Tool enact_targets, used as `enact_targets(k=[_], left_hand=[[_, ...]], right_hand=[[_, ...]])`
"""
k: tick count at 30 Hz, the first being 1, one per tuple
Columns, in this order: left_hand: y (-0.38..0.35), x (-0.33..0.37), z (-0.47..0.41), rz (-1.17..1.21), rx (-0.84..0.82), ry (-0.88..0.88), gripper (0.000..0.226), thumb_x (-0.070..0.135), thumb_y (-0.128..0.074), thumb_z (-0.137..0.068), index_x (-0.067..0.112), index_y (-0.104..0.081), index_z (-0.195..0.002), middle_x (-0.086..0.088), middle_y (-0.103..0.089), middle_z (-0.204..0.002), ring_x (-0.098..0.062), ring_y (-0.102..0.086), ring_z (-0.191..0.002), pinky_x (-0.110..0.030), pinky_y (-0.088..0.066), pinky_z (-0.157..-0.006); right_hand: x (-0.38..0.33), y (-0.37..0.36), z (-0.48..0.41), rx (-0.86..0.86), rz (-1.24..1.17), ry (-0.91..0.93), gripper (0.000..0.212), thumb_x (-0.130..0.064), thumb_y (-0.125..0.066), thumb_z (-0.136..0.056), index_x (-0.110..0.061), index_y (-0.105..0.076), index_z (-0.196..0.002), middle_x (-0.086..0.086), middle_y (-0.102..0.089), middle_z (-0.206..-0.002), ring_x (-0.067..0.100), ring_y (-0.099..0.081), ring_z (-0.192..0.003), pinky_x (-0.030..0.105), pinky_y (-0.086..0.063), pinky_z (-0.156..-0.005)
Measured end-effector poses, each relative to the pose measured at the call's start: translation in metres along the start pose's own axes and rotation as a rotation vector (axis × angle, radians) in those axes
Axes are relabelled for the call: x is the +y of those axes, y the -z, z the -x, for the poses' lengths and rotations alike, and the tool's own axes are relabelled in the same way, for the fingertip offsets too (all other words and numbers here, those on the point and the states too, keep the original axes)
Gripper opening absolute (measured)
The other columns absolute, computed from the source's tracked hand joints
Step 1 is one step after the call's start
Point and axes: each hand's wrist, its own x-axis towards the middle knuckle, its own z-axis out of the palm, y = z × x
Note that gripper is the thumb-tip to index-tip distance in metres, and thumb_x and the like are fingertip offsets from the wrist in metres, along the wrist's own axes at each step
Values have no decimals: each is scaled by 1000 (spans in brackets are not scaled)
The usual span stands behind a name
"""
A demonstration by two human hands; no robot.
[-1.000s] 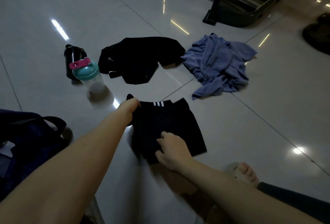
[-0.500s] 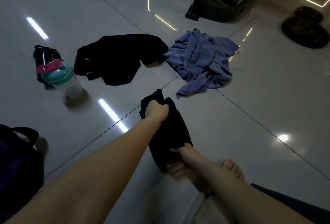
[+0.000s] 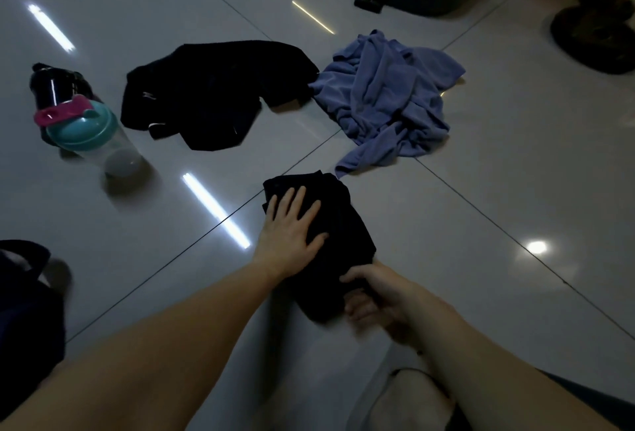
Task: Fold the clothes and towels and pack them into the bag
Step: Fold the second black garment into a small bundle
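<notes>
Folding black shorts (image 3: 340, 221) on floor (image 3: 481, 224), pressing flat under left hand (image 3: 292, 228) with fingers straight, gripping near end in right hand (image 3: 378, 300) with fingers curled; next likely doubling over, then lifting into bag (image 3: 27, 310) at left.

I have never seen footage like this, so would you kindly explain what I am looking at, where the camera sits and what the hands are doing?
There is no machine here. A person wears one camera on the head, which looks down at their own bare arms and a glossy tiled floor. The left hand presses flat on a folded black garment, and the right hand grips its near end. Further away on the floor lie a second black garment, unfolded, and a crumpled blue cloth. At the left stand a teal-lidded shaker bottle and a black bottle. The dark bag sits at the left edge.
</notes>
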Motion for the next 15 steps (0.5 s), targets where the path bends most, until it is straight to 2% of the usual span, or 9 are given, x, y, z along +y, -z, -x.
enact_targets(k=[2, 5, 7, 8, 10, 12, 15], left_hand=[[-8, -2, -2, -98, -112, -20, 81, 69, -25, -93, 29, -13, -162, -11, 1, -170, -30, 6, -156, -53, 2, -125], [-15, 0, -7, -155, -154, -5, 85, 72, -25, -93, 29, -2, -162, -12, 11, -169, -32, 15, -154, -55, 5, -123], [-19, 4, -10, -152, -144, 34, 88, 76, -25, -91, 30, -2, -162, -12, 11, -169, -33, 16, -154, -56, 6, -123], [-20, 6, -11, -145, -142, 52, 89, 77, -26, -90, 30, -3, -162, -12, 10, -169, -33, 15, -154, -57, 7, -123], [-20, 8, -12, -128, -138, 74, 89, 79, -24, -90, 31, -4, -162, -12, 8, -169, -34, 14, -154, -57, 8, -122], [-21, 8, -12, -117, -135, 85, 87, 79, -20, -90, 32, -3, -161, -12, 8, -169, -35, 13, -154, -57, 8, -122], [-23, 7, -14, -120, -117, 84, 86, 79, -16, -91, 32, -7, -162, -12, 4, -169, -35, 9, -155, -58, 6, -122]], right_hand=[[-12, 9, 6, 18, 62, 20, 38, -32, -71, -89, -6, -60, -114, 13, -72, -75, 30, -70, -63, 39, -61, -57], [-28, 21, 1, 202, 140, 110, 55, -51, -77, -83, -4, -64, -109, 17, -75, -91, 35, -75, -72, 38, -59, -54], [-30, 20, -13, 304, 241, 134, 51, -47, -72, -89, -1, -61, -109, 19, -73, -96, 37, -74, -73, 37, -58, -50], [-26, 17, -23, 341, 294, 146, 45, -41, -68, -93, -1, -61, -110, 20, -72, -99, 38, -74, -76, 41, -60, -52], [-14, 13, -41, 459, 517, 163, 34, -34, -58, -98, -3, -62, -112, 21, -69, -106, 39, -71, -90, 48, -61, -70], [-4, 10, -46, 597, 837, 164, 35, -35, -47, -102, -6, -62, -116, 19, -67, -117, 38, -64, -107, 42, -54, -87], [2, 7, -45, 705, 1036, 206, 36, -35, -38, -105, -11, -62, -118, 15, -67, -120, 34, -63, -114, 39, -48, -91]])
